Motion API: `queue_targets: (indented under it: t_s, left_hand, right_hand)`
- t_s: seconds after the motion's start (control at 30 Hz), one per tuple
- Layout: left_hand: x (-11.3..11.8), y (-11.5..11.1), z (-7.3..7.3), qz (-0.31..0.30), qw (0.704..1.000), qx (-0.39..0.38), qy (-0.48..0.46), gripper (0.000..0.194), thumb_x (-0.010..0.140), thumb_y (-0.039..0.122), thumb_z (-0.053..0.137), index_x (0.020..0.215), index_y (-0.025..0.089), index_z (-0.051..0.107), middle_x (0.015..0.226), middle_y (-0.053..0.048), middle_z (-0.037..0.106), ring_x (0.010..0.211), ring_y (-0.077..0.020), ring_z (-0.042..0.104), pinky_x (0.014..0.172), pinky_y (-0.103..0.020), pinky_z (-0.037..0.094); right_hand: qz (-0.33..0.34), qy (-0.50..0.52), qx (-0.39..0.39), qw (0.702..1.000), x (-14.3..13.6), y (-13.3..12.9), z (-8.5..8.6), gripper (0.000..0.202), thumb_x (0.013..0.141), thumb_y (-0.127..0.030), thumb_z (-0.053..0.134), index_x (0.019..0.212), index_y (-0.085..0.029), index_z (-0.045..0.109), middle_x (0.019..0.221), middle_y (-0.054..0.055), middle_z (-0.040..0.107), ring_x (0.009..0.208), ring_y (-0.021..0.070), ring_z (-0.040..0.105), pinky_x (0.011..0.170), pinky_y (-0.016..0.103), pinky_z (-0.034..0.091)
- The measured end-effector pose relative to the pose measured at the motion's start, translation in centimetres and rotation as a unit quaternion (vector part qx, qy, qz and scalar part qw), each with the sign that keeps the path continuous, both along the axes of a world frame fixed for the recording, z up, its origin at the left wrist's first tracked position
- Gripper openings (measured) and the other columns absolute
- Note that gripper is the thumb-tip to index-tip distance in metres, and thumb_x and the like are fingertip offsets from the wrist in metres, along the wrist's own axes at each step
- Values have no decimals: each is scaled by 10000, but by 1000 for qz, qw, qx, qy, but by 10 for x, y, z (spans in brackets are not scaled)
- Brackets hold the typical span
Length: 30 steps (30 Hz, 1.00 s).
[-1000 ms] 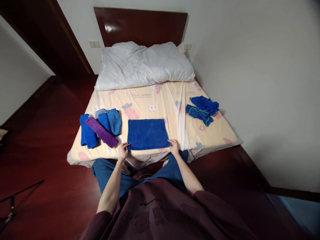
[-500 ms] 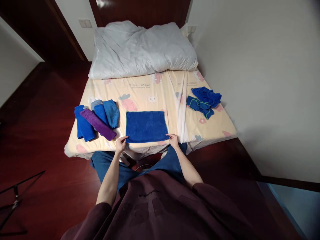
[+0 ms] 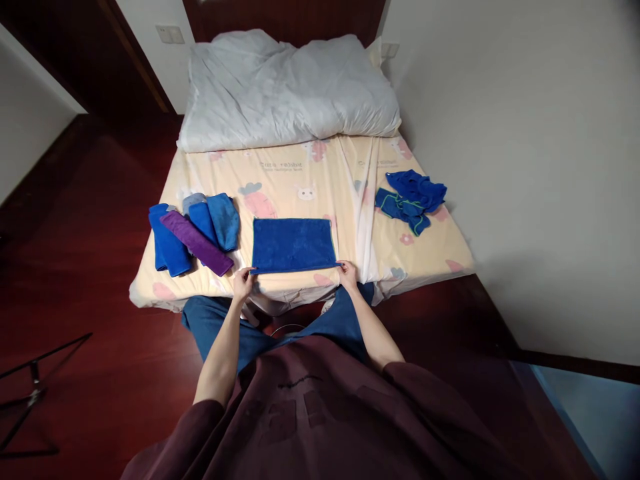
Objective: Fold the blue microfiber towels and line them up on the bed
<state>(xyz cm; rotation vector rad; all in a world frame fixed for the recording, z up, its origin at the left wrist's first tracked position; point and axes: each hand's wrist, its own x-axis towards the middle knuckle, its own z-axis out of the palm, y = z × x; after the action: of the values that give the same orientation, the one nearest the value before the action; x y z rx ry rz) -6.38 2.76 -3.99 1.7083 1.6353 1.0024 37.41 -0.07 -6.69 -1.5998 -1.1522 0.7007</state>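
Observation:
A blue towel (image 3: 294, 243) with thin green side edging lies flat on the bed, its near edge turned up in a narrow fold. My left hand (image 3: 243, 283) pinches the near left corner between thumb and fingers. At the near right corner, my right hand (image 3: 347, 274) grips the same edge. Left of the towel sit several rolled or folded cloths: a purple cloth (image 3: 197, 243) lies across blue cloths (image 3: 169, 241). Crumpled blue cloths (image 3: 415, 193), one with green edging, are heaped at the right.
The bed (image 3: 300, 180) has a cream printed sheet, with a pale grey quilt (image 3: 290, 93) folded at its head. A wall (image 3: 525, 167) stands on the right. Black stand legs (image 3: 35, 387) rest on the dark red floor at lower left.
The towel's near edge has been turned up and away from me, so the towel looks shorter. Both hands moved slightly with it, still holding the corners. The cloths at either side stayed put.

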Motion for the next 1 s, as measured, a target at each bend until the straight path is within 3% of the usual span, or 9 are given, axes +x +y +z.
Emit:
queue_targets:
  t_s: [0.13,0.33,1.0]
  left_hand:
    - [4,-1,5,24,1000,-2,13,357,897,485,474,830,194,670,832,-84,716,836,-238,657,812,-356,535]
    - [6,-2,8,41,999,-5,8,344,925,479,458,826,206,642,805,-71,695,807,-225,639,789,-337,526]
    - [14,0,9,88,996,-24,2,337,919,463,497,883,175,668,851,-92,721,839,-239,675,795,-330,518]
  right_hand:
    - [-27,-1,-3,1000,-3,2,1,321,835,-493,626,766,-182,660,674,54,690,679,213,667,656,328,582]
    - [-68,-5,6,998,-3,3,0,495,828,-644,610,870,-159,700,835,128,744,803,253,706,773,394,602]
    - [-87,-49,-23,995,-1,20,-18,499,864,-658,525,823,-184,677,819,113,727,769,235,675,768,360,572]
